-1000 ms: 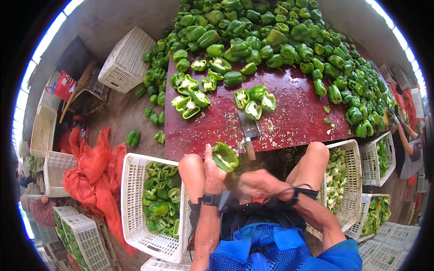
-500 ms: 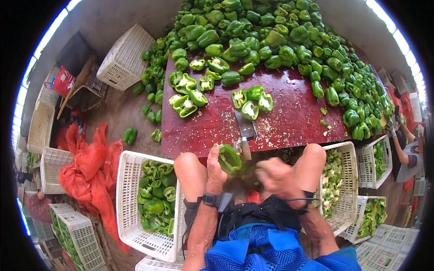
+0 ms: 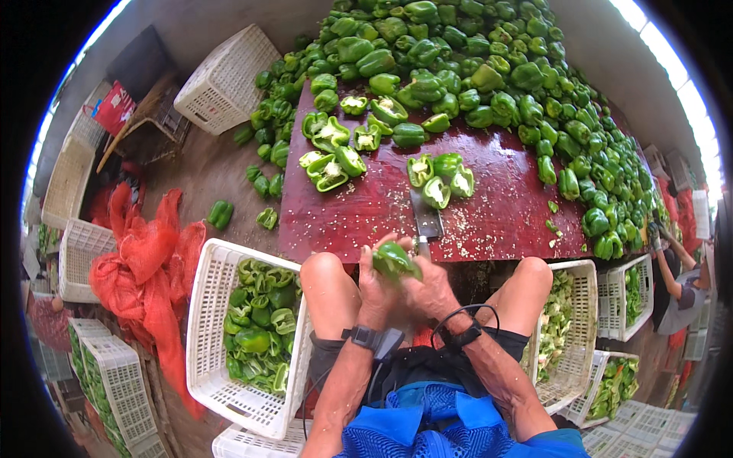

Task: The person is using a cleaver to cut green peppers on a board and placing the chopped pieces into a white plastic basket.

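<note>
Between my knees, just off the table's near edge, my left hand (image 3: 374,286) grips a cut green bell pepper (image 3: 393,259). My right hand (image 3: 434,288) is closed at the pepper's right end, its fingertips on the flesh and partly hidden. Just beyond them a wide-bladed knife (image 3: 427,221) lies on the red table (image 3: 328,229), handle toward me. Opened pepper pieces (image 3: 437,192) rest near the blade tip. More halves (image 3: 330,172) with pale cores sit to the left on the table.
Whole green peppers (image 3: 496,84) are heaped across the far side. A white crate (image 3: 200,336) of cut peppers stands at my left; another crate (image 3: 584,328) holds pale cores at my right. Red netting (image 3: 149,267) lies farther left. A co-worker (image 3: 683,282) is at the far right.
My right hand, apart and blurred before, has come left to the pepper. The pepper has been turned, so its outer skin now shows. The view has shifted slightly.
</note>
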